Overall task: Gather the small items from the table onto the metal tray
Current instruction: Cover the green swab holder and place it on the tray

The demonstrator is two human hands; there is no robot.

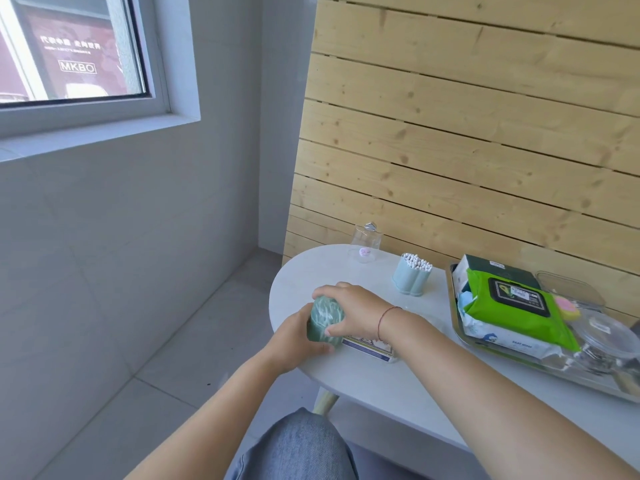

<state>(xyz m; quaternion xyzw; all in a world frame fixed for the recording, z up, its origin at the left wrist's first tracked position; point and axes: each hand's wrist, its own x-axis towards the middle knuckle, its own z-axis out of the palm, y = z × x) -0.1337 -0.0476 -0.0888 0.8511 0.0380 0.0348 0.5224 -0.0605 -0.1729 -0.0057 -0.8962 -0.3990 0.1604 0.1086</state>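
Both hands — green jar

- A window sits high at the left, with a red sign showing white lettering behind the glass.
- A grey wall runs below the window.
- Pale wooden slats stand behind the worktop.
- Grey floor tiles lie below.
- Blue jeans show at the bottom edge.

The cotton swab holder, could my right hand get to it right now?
Probably yes, once free. The cotton swab holder stands in the open on the table, with nothing between it and the right hand. But that hand and the left hand are both holding the green jar.
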